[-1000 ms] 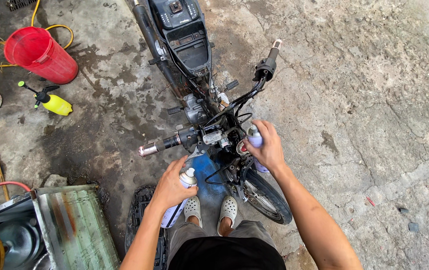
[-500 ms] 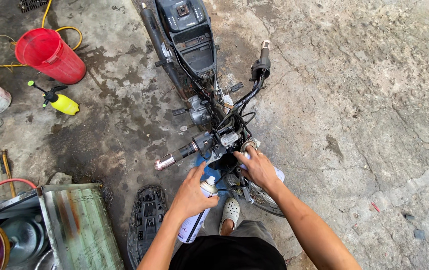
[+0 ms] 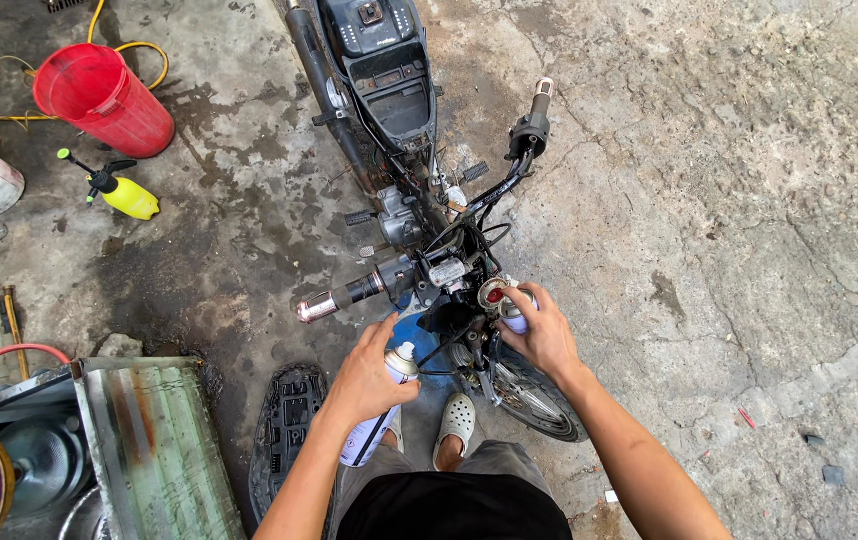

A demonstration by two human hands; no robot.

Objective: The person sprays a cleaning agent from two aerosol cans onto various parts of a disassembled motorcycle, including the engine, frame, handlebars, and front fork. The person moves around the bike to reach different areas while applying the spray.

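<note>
Both hands have dropped lower along the motorbike [image 3: 389,90] since a second ago, and the handlebar has swung. At the floor's left edge stand a red bucket [image 3: 109,95] and a yellow sprayer [image 3: 127,195], well apart from the work. Left hand [image 3: 369,375] is clenched round a spray can [image 3: 379,410], nozzle toward the headstock. Right hand [image 3: 544,335] grips a small round part [image 3: 497,297] there, steadying it.

red bucket [image 3: 104,97], yellow sprayer [image 3: 127,195], yellow hose [image 3: 139,45], blk plastic panel [image 3: 287,430], cracked concrete [image 3: 749,200]
</note>
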